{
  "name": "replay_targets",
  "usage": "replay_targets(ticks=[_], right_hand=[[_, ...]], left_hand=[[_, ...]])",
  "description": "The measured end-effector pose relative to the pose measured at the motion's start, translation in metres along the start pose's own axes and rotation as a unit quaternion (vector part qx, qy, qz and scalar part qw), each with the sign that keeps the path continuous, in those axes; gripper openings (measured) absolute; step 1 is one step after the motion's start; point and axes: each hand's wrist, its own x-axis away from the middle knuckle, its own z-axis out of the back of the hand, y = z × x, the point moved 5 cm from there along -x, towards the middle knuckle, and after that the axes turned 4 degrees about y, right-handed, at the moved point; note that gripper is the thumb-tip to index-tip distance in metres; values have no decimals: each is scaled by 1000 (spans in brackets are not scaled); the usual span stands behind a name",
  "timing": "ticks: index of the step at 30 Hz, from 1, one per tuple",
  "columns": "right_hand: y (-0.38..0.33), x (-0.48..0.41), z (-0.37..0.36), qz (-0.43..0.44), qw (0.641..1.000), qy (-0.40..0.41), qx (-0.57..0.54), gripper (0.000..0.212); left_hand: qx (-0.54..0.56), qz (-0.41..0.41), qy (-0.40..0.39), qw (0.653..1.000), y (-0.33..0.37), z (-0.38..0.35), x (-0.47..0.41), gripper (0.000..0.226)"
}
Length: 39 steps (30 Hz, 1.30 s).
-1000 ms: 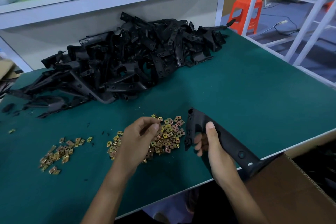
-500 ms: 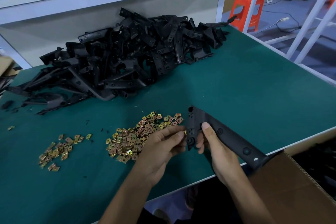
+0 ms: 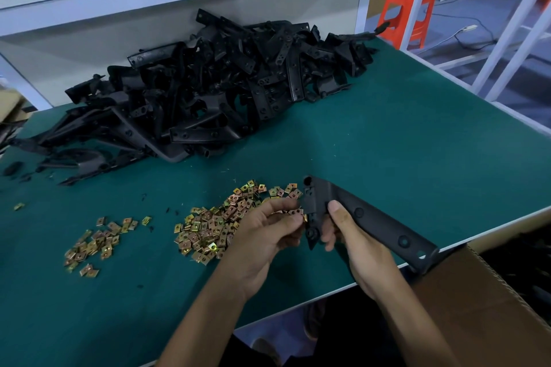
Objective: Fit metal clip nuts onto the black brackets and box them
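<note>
Brass-toned nut [image 3: 304, 218], pinched by left hand [image 3: 262, 235], now moved from near pile [image 3: 214, 226] to bracket [image 3: 372, 220] edge, right hand [image 3: 354, 244] gripping bracket; fitting apparently under way.

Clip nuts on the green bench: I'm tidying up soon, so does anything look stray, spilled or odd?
One clip nut lies alone at the far left of the bench, well apart from the smaller pile and the larger pile. Small black flecks are scattered between the piles and the bracket heap.
</note>
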Motion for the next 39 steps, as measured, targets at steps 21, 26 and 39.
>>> replay_targets(ticks=[21,26,39], right_hand=[[-5,4,-5,-11,996,-42,80,54],[-8,5,-5,-38,993,-59,99,53],[10,-1,-2,-63,997,25,29,64]], left_hand=[[-1,9,-5,1000,-2,1,5,25],[15,15,-21,1000,-3,-4,5,38],[-623,-260,161,720,43,26,-32,19]])
